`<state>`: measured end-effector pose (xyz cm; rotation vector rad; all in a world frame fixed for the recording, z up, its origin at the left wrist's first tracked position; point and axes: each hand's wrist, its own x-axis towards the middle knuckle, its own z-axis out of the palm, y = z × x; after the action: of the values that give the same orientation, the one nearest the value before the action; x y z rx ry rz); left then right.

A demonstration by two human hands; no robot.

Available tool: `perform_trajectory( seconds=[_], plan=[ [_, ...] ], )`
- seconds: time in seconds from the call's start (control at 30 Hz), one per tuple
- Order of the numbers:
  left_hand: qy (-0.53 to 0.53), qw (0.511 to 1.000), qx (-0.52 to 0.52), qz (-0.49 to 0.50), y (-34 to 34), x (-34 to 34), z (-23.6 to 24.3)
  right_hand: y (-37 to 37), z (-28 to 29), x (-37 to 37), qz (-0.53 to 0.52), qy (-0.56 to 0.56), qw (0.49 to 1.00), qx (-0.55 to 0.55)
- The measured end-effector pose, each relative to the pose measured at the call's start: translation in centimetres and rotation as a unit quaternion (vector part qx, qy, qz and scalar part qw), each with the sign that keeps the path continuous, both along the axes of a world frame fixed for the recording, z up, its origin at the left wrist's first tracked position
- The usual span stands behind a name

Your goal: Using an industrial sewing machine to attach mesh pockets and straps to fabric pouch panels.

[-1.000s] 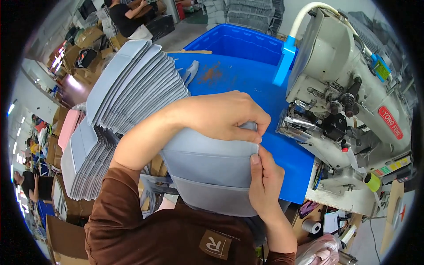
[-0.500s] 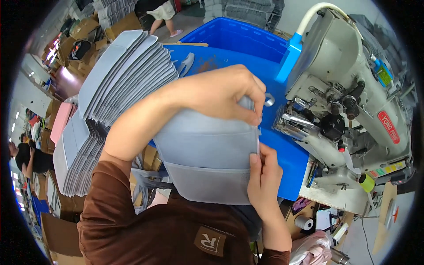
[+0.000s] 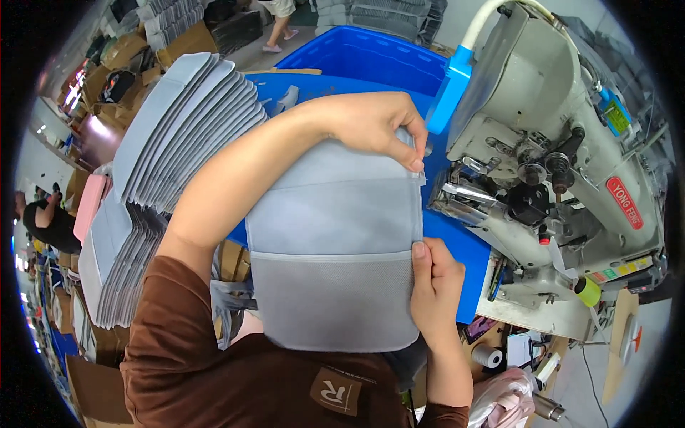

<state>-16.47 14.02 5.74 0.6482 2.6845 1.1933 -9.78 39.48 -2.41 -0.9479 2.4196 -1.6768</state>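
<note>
A grey-blue fabric panel (image 3: 332, 217) with a darker mesh pocket (image 3: 335, 299) across its near half hangs spread in front of my chest. My left arm reaches across its far end. With thumb and fingers, my left hand (image 3: 378, 127) pinches the panel's right edge near the far corner, where a small pale tab sticks out. Lower on that same edge, my right hand (image 3: 437, 282) grips the border, thumb on top and fingers behind. The edge between both hands runs nearly straight. To the right of it stands a grey sewing machine (image 3: 524, 93), apart from the panel.
Fanned stacks of similar panels (image 3: 182, 132) stand at the left. Beyond the blue tabletop (image 3: 467, 260) is a blue plastic crate (image 3: 371, 57). A white thread spool (image 3: 488, 356) lies at lower right. Cardboard boxes fill the left background, where another person (image 3: 50, 221) is visible.
The panel has been raised and flattened toward me, showing more of the mesh pocket. My left hand has shifted slightly up the picture; both hands still pinch the right edge.
</note>
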Motion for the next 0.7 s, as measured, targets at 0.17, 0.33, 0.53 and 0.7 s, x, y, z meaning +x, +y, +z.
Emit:
perform_trajectory(
  seconds=[0.17, 0.33, 0.53, 0.7],
  plan=[
    [-0.034, 0.999, 0.017, -0.010, -0.3, -2.8, -2.7, 0.1, -0.3, -1.9, 0.008, -0.086, 0.996, -0.040],
    [-0.100, 0.994, 0.009, 0.039, 1.1, -4.8, -2.4, 0.5, 0.0, -4.3, 0.001, -0.170, 0.982, -0.085],
    [0.109, 0.991, 0.065, -0.047, 1.3, -9.0, -6.0, -0.3, 0.0, -5.7, -0.019, -0.192, 0.974, -0.119],
    [0.216, 0.969, -0.042, 0.113, 1.7, -7.9, -6.9, -1.2, -0.1, -5.7, -0.070, -0.144, 0.982, -0.100]
  ],
)
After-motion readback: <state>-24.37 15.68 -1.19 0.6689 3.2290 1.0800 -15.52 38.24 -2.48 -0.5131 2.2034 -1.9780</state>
